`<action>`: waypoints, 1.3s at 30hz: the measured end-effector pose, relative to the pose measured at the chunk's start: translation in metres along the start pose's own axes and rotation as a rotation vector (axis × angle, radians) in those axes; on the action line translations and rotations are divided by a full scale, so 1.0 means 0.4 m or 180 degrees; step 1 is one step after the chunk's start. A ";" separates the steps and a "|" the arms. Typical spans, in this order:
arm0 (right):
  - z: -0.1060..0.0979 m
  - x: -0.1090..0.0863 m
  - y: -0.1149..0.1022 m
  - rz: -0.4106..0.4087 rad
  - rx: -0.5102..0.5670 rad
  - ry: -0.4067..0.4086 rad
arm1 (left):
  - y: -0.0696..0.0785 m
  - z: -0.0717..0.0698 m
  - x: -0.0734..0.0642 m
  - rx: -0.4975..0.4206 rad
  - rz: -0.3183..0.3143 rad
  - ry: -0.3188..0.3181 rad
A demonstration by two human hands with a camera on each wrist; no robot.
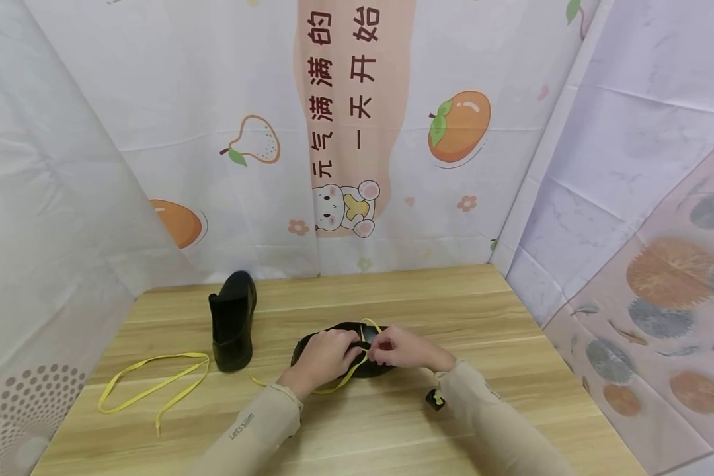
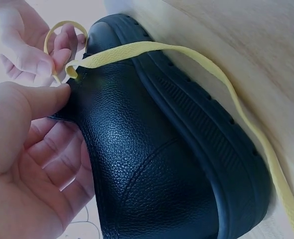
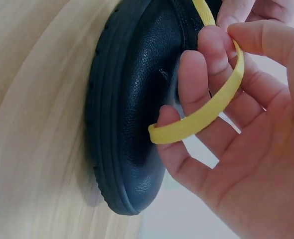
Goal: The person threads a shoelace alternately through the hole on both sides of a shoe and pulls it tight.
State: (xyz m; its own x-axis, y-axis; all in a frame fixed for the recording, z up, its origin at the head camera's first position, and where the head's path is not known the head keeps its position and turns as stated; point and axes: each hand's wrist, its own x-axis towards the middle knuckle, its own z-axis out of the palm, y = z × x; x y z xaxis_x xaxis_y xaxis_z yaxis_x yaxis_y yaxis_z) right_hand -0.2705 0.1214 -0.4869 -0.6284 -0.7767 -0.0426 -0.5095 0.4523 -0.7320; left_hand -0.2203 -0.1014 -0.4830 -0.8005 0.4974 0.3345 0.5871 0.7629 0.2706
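Note:
A black leather shoe (image 2: pixel 137 139) lies on the table under both hands, with a yellow shoelace (image 2: pixel 187 52) passing through an eyelet near its opening. My left hand (image 1: pixel 324 357) grips the shoe's upper edge beside that eyelet, thumb outside and fingers behind the leather. Close by, my right hand (image 1: pixel 410 347) pinches the lace between thumb and fingertip. A loop of the lace (image 3: pixel 207 117) curves down across the right fingers in the right wrist view. The lace's other length trails over the sole's side. The hands partly hide the shoe in the head view.
A second black shoe (image 1: pixel 235 350) stands at the back left, its opening upward. Another yellow lace (image 1: pixel 178 356) lies loosely looped at the left of the wooden table (image 1: pixel 309 436). Near the right sleeve is a small black piece with yellow (image 1: pixel 435 399). Printed curtains surround the table.

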 end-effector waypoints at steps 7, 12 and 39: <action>-0.001 -0.002 -0.014 -0.0022 0.0014 -0.0019 | -0.002 0.000 0.002 -0.0013 -0.0014 -0.0032; 0.001 -0.004 -0.020 -0.0035 0.0006 -0.0015 | -0.001 0.001 0.002 0.0003 0.0012 -0.0039; 0.010 0.002 -0.011 -0.0119 -0.0027 0.0056 | -0.002 -0.001 -0.007 -0.0095 0.0011 -0.0013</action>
State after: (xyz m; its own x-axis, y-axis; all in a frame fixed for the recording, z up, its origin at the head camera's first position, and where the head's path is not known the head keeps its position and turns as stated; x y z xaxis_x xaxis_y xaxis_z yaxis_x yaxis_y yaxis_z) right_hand -0.2663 0.1171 -0.4865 -0.6189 -0.7855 -0.0033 -0.5379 0.4268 -0.7270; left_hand -0.2186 -0.1037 -0.4837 -0.7989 0.5016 0.3319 0.5931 0.7487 0.2963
